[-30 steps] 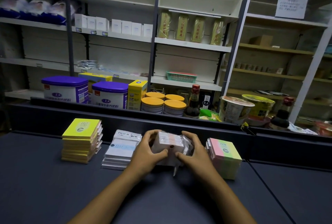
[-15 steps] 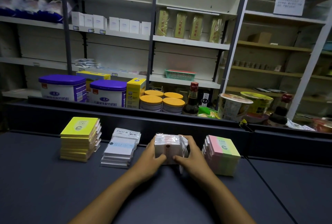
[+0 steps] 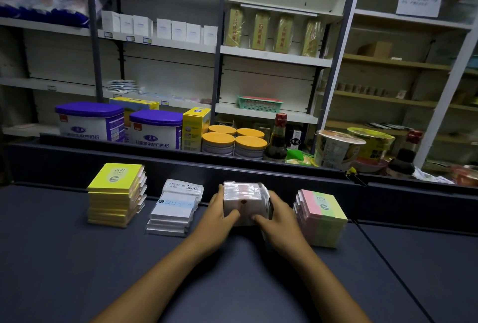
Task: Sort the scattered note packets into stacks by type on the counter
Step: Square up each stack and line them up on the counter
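Four stacks of note packets stand in a row along the back of the dark counter [image 3: 77, 271]. A yellow stack [image 3: 116, 193] is at the left. To its right lies a lower stack of white and pale-blue packets [image 3: 176, 210]. In the middle stands a stack of white packets in clear wrap [image 3: 244, 199]; my left hand [image 3: 217, 215] grips its left side and my right hand [image 3: 278, 218] grips its right side, thumbs on the near face. A pink and green stack [image 3: 323, 216] is at the right.
A raised dark ledge [image 3: 284, 175] runs behind the stacks. Beyond it stand purple-lidded tubs [image 3: 155, 128], a yellow box [image 3: 195, 128], orange-lidded cans [image 3: 234, 142], a dark bottle [image 3: 278, 139] and noodle cups [image 3: 336, 149]. Shelving fills the back wall.
Both hands have set the wrapped white stack down from a slight lift and pushed it back toward the ledge, squaring it between the neighbouring stacks.
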`<state>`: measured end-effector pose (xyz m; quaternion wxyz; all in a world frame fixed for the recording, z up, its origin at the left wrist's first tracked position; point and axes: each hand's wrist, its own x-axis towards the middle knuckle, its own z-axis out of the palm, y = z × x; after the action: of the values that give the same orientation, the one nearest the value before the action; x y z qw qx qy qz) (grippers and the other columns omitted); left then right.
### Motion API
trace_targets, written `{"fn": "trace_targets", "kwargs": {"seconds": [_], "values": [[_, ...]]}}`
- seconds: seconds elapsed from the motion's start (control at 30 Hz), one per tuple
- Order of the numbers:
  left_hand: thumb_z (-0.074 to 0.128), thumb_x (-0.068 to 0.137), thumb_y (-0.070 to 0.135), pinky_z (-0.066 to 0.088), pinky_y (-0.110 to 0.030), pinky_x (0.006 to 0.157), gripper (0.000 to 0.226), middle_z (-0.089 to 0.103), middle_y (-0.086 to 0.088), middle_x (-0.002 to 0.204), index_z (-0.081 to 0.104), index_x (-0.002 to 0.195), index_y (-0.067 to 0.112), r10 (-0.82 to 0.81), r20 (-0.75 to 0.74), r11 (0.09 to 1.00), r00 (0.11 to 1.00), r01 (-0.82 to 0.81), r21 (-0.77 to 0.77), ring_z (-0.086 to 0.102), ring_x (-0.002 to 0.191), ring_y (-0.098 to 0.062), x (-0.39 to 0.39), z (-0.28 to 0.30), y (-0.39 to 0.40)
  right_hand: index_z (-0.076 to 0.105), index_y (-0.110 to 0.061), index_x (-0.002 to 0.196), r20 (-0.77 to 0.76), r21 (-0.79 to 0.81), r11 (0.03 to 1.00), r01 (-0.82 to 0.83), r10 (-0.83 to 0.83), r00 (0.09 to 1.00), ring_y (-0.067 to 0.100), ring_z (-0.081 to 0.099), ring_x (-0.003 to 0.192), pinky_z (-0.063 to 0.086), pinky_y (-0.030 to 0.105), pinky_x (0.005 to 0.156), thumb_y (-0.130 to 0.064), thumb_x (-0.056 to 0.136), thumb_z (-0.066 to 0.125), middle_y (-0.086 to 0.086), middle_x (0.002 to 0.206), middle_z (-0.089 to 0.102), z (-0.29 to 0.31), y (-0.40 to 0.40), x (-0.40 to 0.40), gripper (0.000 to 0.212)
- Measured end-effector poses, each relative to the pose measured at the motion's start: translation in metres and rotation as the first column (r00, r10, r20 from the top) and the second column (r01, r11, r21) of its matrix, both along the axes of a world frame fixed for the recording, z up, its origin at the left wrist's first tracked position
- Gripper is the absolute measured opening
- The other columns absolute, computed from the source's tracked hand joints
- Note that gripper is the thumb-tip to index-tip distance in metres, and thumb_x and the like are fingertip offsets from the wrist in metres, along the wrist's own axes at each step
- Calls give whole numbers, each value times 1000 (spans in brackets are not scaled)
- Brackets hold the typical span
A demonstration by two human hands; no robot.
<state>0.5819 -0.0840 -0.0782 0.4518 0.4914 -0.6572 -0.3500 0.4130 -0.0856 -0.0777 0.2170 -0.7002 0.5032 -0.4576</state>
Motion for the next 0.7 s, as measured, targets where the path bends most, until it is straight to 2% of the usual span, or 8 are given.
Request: {"fn": "trace_targets", "kwargs": {"seconds": [0.07,0.13,0.2,0.37,0.47,0.53,0.63,0.7], "values": [[50,95,6,28,-25,115,70,34,0,152,14,155,12,0,4,1000,1000,0,11,35,139,-12,0,-1,-2,58,-30,123,-4,-3,1000,0,0,1000,-7,65,96,50,11,81,2,80,67,-16,103,70,0,1,2,55],[49,95,6,24,-35,120,69,33,-5,154,14,155,9,-32,44,998,998,30,57,32,143,-17,1,-5,-3,58,-24,125,-56,25,1000,-2,3,998,-17,60,92,44,4,76,-1,82,68,-21,98,67,-5,3,4,50],[48,95,6,24,-39,120,67,34,-9,153,16,154,7,-50,65,996,997,45,74,30,144,-19,2,-6,-2,58,-23,124,-57,35,999,-7,9,998,-19,59,89,41,2,73,-1,81,69,-22,96,65,-7,4,4,49],[49,95,9,24,-40,119,65,36,-5,152,21,154,10,24,93,1000,995,-23,-7,28,143,-21,0,-2,-5,60,-23,123,34,8,1000,-6,6,999,-3,66,96,50,16,84,2,79,70,-11,105,71,1,1,1,51],[47,97,13,22,-40,119,65,34,-7,154,18,154,9,-4,163,999,987,-3,43,26,144,-23,0,-6,-7,58,-18,125,-42,46,999,-11,12,999,-3,63,96,45,8,80,-2,82,70,-11,108,69,-3,2,1,48],[49,96,13,23,-40,118,63,37,-7,152,22,153,10,-8,187,999,982,2,32,28,142,-23,1,-7,-6,59,-17,125,-39,65,998,-16,18,999,-8,62,95,44,6,78,-2,83,70,-11,106,68,-4,2,1,47],[56,92,6,39,-35,109,53,54,-6,135,42,142,16,-20,82,1000,996,21,-13,49,126,-18,3,-3,-5,59,-21,125,70,81,996,-43,37,997,-2,65,99,50,14,86,2,81,71,-10,109,70,2,0,-3,51],[62,90,4,51,-23,91,40,66,-5,120,53,127,15,10,-77,1000,997,-10,3,63,106,-11,6,3,-4,64,-21,115,179,69,995,-74,61,982,9,70,99,55,24,86,2,81,74,-4,104,75,7,-1,-7,43]]}}
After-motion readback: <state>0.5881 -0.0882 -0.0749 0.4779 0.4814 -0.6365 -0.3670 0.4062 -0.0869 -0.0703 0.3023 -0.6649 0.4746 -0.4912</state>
